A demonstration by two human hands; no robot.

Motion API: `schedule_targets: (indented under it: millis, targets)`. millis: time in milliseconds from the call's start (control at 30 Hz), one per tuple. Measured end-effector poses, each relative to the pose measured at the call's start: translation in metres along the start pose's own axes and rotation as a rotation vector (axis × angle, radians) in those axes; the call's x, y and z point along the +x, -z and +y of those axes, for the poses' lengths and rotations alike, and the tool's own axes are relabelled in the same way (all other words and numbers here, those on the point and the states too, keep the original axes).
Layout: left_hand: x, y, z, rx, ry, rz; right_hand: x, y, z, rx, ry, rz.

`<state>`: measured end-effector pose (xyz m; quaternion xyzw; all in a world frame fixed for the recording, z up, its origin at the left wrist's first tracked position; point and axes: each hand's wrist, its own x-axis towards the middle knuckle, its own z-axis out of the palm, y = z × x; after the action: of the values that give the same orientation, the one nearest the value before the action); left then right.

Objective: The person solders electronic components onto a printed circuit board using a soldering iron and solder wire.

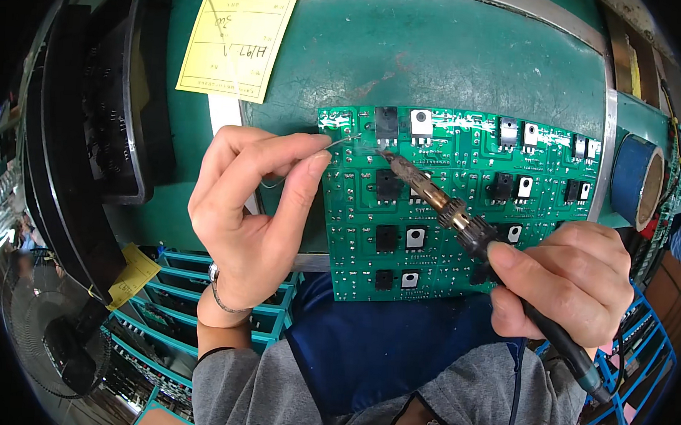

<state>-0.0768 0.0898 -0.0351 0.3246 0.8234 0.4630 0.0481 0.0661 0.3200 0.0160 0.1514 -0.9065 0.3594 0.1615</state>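
Observation:
A green circuit board [452, 207] with rows of black and silver transistors lies at the front edge of the green bench. My right hand [564, 282] is closed round the dark handle of a soldering iron [456, 216]. The iron's tip points up and left, close to the pins of a black transistor [387, 125] in the far left row. Between thumb and forefinger my left hand [261, 193] pinches a thin solder wire [343, 141], whose end reaches over the board near that tip. Whether wire and tip touch I cannot tell.
A yellow paper label [238, 42] lies at the back left. Black trays [135, 94] stand along the left side. A blue tape roll [636, 182] sits at the right. Teal racks [166, 299] and a fan [57, 336] are at the lower left, a blue rack [657, 337] at the lower right.

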Motion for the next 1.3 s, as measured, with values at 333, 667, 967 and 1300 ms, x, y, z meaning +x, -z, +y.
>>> schedule_targets:
  millis: [333, 667, 967, 1300]
  targets:
    - [0.000, -0.009, 0.013, 0.072, -0.002, -0.076, -0.005, 0.010, 0.005, 0.025, 0.037, -0.007]
    - [0.002, -0.018, 0.011, 0.166, -0.160, -0.041, -0.004, 0.007, 0.011, 0.041, 0.037, -0.005]
    - [0.002, -0.017, 0.013, 0.221, -0.220, -0.057, -0.004, 0.007, 0.011, 0.049, 0.041, -0.027]
    - [0.002, -0.013, 0.012, 0.242, -0.222, -0.103, -0.004, 0.006, 0.011, 0.059, 0.036, -0.019]
